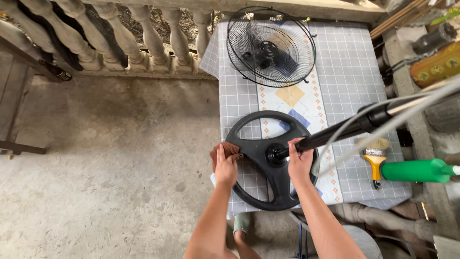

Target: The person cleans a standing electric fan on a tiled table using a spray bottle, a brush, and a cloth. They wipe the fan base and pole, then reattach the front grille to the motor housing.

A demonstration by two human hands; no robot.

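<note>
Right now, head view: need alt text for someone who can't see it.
Seen from above, a left hand presses a brown cloth on a round black fan base while the right hand grips its black pole, on a checked tablecloth. A wire fan guard and yellow-handled paintbrush lie nearby.

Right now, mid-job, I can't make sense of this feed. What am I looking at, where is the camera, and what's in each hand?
There is one picture, from a camera on the person's head, looking down at their two bare hands. The left hand presses a brown cloth against the rim of a round black fan base. The right hand grips the black pole rising from that base. The base lies on a table with a grey checked tablecloth. Also there: a black wire fan guard and a yellow-handled paintbrush.
</note>
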